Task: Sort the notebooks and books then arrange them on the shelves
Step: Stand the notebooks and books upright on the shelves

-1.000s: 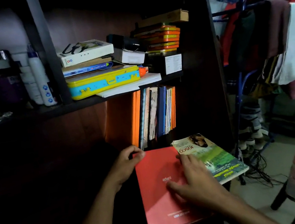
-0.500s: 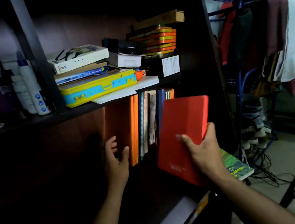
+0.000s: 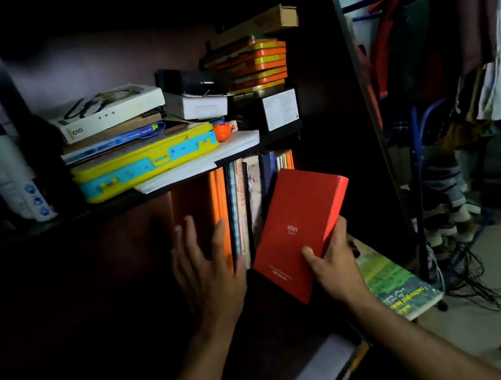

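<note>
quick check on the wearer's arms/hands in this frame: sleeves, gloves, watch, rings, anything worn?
Both forearms are bare as far as the frame shows: no sleeve edge or cuff comes into view. No gloves on the left hand or the right hand. No watch or band on either wrist, and no rings visible on the fingers that show. The lighting is dim, so small items could be missed.

A red notebook [image 3: 299, 231] is held tilted before a row of upright books [image 3: 247, 210] on the lower shelf [image 3: 285, 326]; a green-covered book [image 3: 394, 282] lies flat at the shelf's edge.
</note>
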`<action>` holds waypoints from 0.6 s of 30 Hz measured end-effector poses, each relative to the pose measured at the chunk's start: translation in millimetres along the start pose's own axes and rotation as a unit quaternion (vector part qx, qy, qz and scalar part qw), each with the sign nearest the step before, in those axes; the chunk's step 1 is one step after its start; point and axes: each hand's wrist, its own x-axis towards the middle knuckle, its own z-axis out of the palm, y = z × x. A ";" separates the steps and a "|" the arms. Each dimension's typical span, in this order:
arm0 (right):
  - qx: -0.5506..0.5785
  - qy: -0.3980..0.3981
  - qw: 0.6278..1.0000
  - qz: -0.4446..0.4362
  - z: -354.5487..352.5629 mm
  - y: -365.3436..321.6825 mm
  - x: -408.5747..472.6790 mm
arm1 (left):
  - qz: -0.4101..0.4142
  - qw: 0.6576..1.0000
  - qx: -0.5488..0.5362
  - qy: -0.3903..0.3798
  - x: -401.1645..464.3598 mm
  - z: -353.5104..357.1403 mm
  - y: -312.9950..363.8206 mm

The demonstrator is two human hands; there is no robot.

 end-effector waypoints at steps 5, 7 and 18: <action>-0.003 0.044 0.999 0.001 -1.4 3.7 2.5 | 0.173 0.967 0.161 -0.091 28.3 33.9 29.9; -0.004 0.051 0.999 0.003 0.7 8.0 2.6 | 0.220 0.928 0.246 -0.175 30.4 45.8 26.7; -0.039 -0.041 0.993 -0.104 2.7 9.2 -1.1 | 0.226 0.891 0.341 -0.198 23.3 28.0 -11.7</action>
